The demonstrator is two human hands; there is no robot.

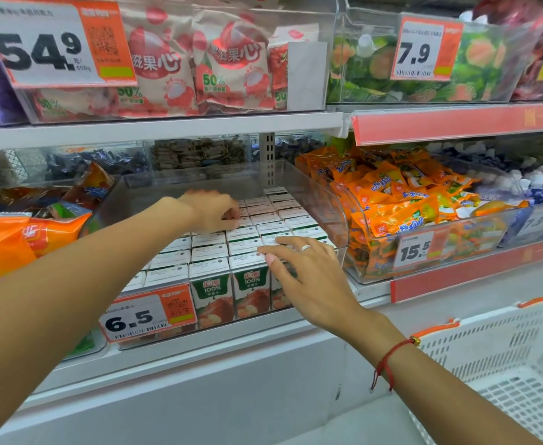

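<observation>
Juice cartons (213, 293), the little 100% apple ones, stand packed in tight rows in the clear plastic bin (329, 203) on the middle shelf, white tops up, right in front of me. My left hand (214, 211) is deep in the bin over the middle rows, fingers bent down onto the carton tops; I cannot tell whether it is gripping one or only touching. My right hand (308, 268) is at the front right corner, fingers straight and spread, fingertips resting flat on the tops of the nearest cartons, ring (305, 248) showing and a red string bracelet (389, 358) on the wrist. A 6.5 price tag (148, 313) hangs on the bin's front. Orange snack packets (392, 200) fill the next bin to the right, and a white shopping basket (504, 358) with orange handles sits low on my right.
</observation>
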